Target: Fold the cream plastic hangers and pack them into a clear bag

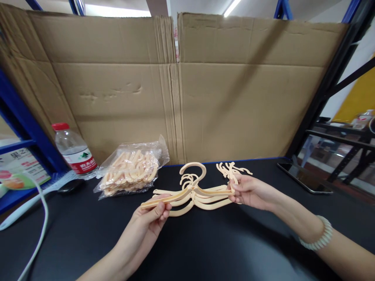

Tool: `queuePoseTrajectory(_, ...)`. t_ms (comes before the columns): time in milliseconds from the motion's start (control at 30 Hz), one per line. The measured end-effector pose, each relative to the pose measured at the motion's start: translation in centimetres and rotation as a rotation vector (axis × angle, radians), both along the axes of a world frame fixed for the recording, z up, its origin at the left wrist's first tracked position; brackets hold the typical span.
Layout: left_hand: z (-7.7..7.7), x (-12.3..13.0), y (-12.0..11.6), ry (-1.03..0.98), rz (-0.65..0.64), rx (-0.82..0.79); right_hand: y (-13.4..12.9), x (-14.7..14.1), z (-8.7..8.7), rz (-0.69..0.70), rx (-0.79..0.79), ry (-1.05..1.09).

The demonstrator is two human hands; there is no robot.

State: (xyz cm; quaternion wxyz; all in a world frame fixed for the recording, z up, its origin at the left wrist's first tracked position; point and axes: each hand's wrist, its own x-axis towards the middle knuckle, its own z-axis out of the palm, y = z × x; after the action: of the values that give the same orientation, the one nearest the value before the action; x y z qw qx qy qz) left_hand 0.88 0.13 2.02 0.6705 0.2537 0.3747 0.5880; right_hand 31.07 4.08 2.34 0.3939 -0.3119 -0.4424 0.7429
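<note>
A cream plastic hanger (183, 192) is held up by its two arms, its hook curving upward in the middle. My left hand (150, 218) pinches the left arm of it between thumb and fingers. At the right end, my right hand (247, 191) has its fingers closed on the other arm, where a curved cream piece (232, 173) also stands up by the fingertips. Behind and below lie several similar hangers (211, 205) with their hooks overlapping on the black table (187, 249). Some loose curved cream pieces (224, 170) rest behind my right hand.
A clear plastic bag (130, 168) of cream parts lies at the back left, beside a red-capped water bottle (77, 150). A white cable (45, 218) runs down the left. A phone (304, 178) lies at the right. Cardboard (123, 89) walls the table's back.
</note>
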Motion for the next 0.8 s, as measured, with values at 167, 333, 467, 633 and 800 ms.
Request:
queuePoseTrajectory(167,0.2,0.1,0.0,0.012,0.035,-0.009,-0.3,-0.4,0.0,-0.04,0.098,-0.023)
queuePoseTrajectory(333,0.6,0.1,-0.1,0.009,0.05,-0.033,-0.6,-0.9,0.1,-0.103,0.171,-0.019)
queuePoseTrajectory(467,0.9,0.3,-0.2,0.022,0.082,-0.051,-0.7,-1.3,0.1,-0.205,0.203,-0.007)
queuePoseTrajectory(633,0.6,0.3,0.0,0.045,0.106,-0.046,-0.8,-2.0,-0.1,-0.316,0.303,-0.02)
queuePoseTrajectory(800,0.6,0.0,0.1,0.045,0.145,-0.056,-1.1,-2.8,-0.1,-0.452,0.437,-0.148)
